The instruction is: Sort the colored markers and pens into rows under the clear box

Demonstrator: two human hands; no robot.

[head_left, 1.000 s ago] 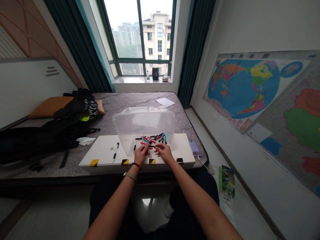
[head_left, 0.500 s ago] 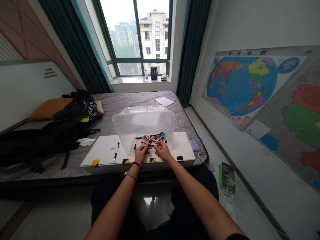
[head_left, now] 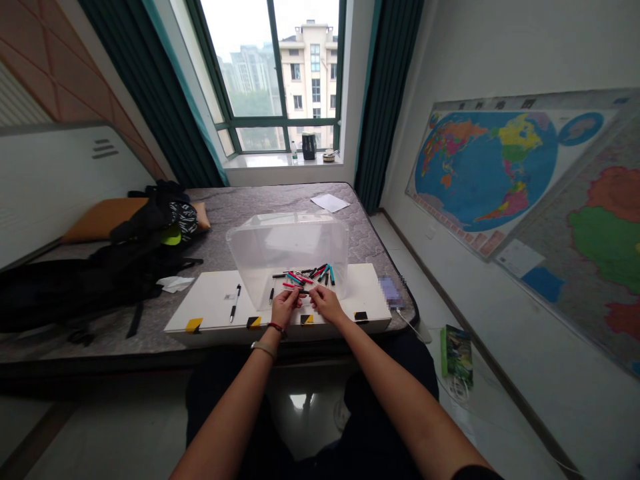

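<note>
Fingers of the left hand (head_left: 285,305) and the right hand (head_left: 325,303) pinch the two ends of one thin dark pen (head_left: 301,291), held level between them just above the near edge of the white board (head_left: 210,308). That flat, smooth board, with yellow-and-black tape tabs along its near edge, lies on the grey quilted mattress (head_left: 250,200). On it stands a clear plastic tub (head_left: 289,248), rounded at the corners, tipped on its side. A loose heap of red, blue and black pens (head_left: 313,274) lies at its mouth, just beyond the hands. One black pen (head_left: 233,304) rests alone to the left.
</note>
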